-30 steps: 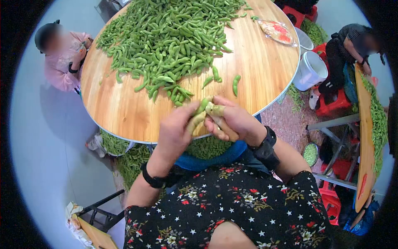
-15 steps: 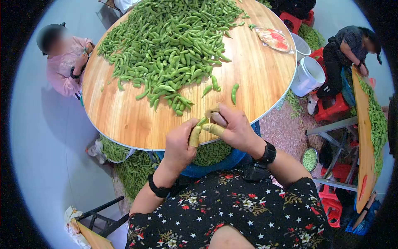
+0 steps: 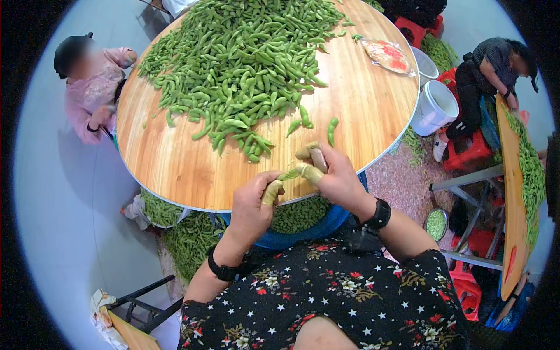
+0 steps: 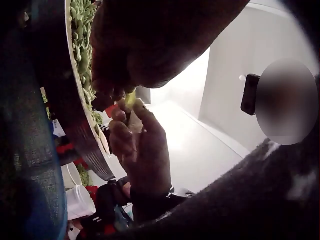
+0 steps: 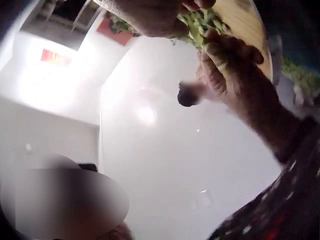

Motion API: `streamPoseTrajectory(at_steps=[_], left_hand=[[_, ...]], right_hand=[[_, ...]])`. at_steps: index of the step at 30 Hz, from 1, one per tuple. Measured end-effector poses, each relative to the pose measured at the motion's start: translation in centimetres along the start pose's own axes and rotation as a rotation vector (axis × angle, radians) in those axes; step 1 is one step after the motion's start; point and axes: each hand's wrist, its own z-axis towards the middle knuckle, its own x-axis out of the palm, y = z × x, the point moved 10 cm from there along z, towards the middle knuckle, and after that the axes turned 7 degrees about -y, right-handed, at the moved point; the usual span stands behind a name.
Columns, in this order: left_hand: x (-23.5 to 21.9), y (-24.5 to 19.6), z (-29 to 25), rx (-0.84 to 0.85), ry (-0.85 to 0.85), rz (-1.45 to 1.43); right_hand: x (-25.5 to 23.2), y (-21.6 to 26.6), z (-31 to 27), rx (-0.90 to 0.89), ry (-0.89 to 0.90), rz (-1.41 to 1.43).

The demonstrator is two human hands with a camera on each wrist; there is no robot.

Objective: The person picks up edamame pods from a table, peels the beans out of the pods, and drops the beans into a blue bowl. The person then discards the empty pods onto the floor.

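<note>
My left hand (image 3: 251,201) pinches a slim green edamame pod (image 3: 287,175) between thumb and forefinger, just over the near table edge. The right hand (image 3: 338,175) meets the pod's other end, its curled thumb overlapping that tip. Yellowish covers wrap both thumbs (image 3: 271,192) and the right forefinger. In the left wrist view, the pod (image 4: 131,98) shows bright yellow-green between the two hands. The right wrist view has the left hand (image 5: 232,70) gripping it from below. Beyond them lies a large heap of edamame pods (image 3: 233,70), with a few loose pods (image 3: 332,132) nearby.
The round wooden table (image 3: 163,163) carries a plastic-wrapped packet (image 3: 386,56) at right. Below its near edge stands a blue-rimmed container (image 3: 338,219) with green pods inside. White buckets (image 3: 434,108) stand right. One person (image 3: 93,87) sits left, another (image 3: 496,70) right, beside a second table (image 3: 510,192).
Both hands have drawn back toward the body and stand farther apart, with the pod stretched between them. The left-side person's arms have shifted.
</note>
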Motion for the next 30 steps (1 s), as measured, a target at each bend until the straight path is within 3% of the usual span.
streamPoseTrajectory(at_steps=[2,3,5,6,8,9,11,15,17,18,20,21,23,27,30], left_hand=[[-0.3,0.6,0.1,-0.051,-0.006,0.003],[-0.2,0.8,0.2,-0.051,-0.006,0.003],[-0.3,-1.5,0.0,0.239,-0.081,0.125],[-0.2,-1.5,0.0,0.238,-0.078,0.123],[0.0,-3.8,-0.6,0.458,-0.101,0.253],[-0.2,-4.0,-0.6,0.458,-0.100,0.253],[0.3,-5.5,-1.3,0.598,-0.034,0.385],[1.2,-7.1,-2.1,0.757,0.128,0.486],[1.9,-7.2,-2.4,0.807,0.223,0.556],[1.9,-7.0,-2.4,0.803,0.221,0.557],[1.2,-5.0,-0.9,0.506,0.237,0.313],[1.3,-5.0,-1.1,0.502,0.237,0.315],[1.1,-3.2,-0.9,0.244,0.242,0.095],[0.9,-2.2,-2.4,0.182,0.208,0.069],[0.2,-2.8,-3.4,0.270,0.185,0.132]], right_hand=[[3.4,-2.7,-3.3,0.675,0.408,0.383],[3.6,-2.7,-3.8,0.675,0.408,0.383],[5.0,-2.4,-5.3,0.776,0.433,0.703],[5.2,-2.8,-5.4,0.779,0.429,0.703],[5.4,-3.2,-5.2,0.780,0.372,0.793],[5.2,-2.9,-5.1,0.781,0.371,0.793],[5.3,-2.4,-5.5,0.913,0.418,0.845],[5.3,-2.7,-5.8,0.929,0.519,0.802],[5.0,-2.0,-5.4,0.836,0.578,0.573],[5.1,-2.1,-5.5,0.838,0.583,0.572],[4.9,-1.8,-4.8,0.639,0.587,0.474],[4.9,-2.0,-5.0,0.640,0.589,0.477],[4.9,-1.8,-5.1,0.592,0.592,0.505],[5.3,-1.2,-5.9,0.687,0.644,0.534],[6.1,-0.9,-6.6,0.696,0.714,0.566]])
